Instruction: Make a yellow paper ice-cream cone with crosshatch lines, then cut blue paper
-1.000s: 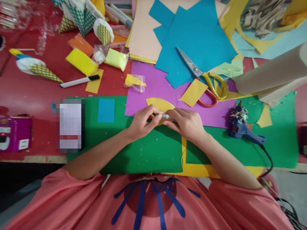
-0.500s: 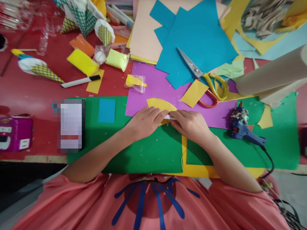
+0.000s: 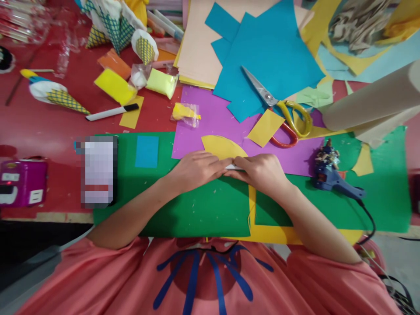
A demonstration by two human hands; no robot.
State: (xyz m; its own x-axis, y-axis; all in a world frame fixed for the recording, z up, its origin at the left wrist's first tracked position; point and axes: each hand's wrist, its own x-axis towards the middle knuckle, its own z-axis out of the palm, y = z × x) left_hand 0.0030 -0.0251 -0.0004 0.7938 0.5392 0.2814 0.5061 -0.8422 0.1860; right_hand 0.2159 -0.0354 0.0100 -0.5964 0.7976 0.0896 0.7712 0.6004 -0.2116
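Note:
Both hands meet over the purple and green sheets, pinching a slim white stick (image 3: 231, 166) that shows only in the gap between them. My left hand (image 3: 197, 169) has its fingers bent over the left end, thumb tip toward the right. On the other end, my right hand (image 3: 260, 170) is closed, with thumb and forefinger at the stick. A yellow paper piece with a curved edge (image 3: 223, 147) spreads out just beyond the fingers; its near edge is hidden under them. Whether the paper wraps the stick, I cannot tell.
Scissors (image 3: 269, 98) lie on blue sheets (image 3: 272, 48). A blue glue gun (image 3: 331, 175) lies right on green sheet (image 3: 197, 214), its cord trailing off the front edge. A white marker (image 3: 111, 112), clay packets (image 3: 114, 85) and a pixelated flat object (image 3: 98, 170) lie left.
My hands have shifted slightly on the stick, and less of it shows. The yellow strip below it is now out of sight; more of the curved paper shows beyond.

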